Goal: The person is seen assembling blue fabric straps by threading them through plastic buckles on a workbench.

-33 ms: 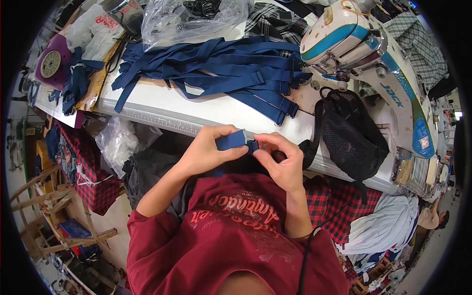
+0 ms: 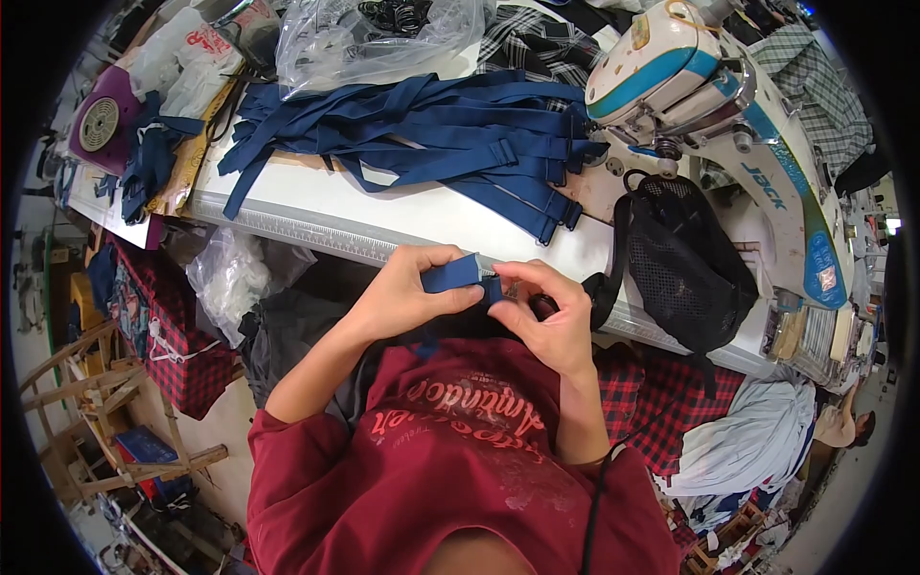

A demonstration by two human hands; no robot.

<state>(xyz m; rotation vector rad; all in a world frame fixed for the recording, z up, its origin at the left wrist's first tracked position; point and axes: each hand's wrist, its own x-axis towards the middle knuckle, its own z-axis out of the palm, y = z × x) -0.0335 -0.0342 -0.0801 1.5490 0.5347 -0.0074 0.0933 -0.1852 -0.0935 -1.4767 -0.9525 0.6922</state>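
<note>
In front of my chest, at the table's near edge, my left hand (image 2: 407,292) pinches a folded blue webbing strap (image 2: 448,276) between thumb and fingers. Close beside it, my right hand (image 2: 551,321) has its thumb and forefinger at the strap's short end, where a small dark piece, perhaps a buckle, is mostly hidden by the fingers. A pile of similar blue straps (image 2: 383,129) lies across the white table (image 2: 422,216) beyond my hands. Several of them end in dark buckles (image 2: 556,218) at the right of the pile.
On the right stands a white and blue sewing machine (image 2: 671,77), with a black mesh bag (image 2: 685,268) in front of it. A ruler strip (image 2: 307,230) runs along the table's front edge. Clear plastic bags (image 2: 374,48) and a purple speaker-like box (image 2: 99,123) sit farther back.
My right thumb and forefinger have shifted very slightly at the strap's end. My left hand and the pile stay as they were.
</note>
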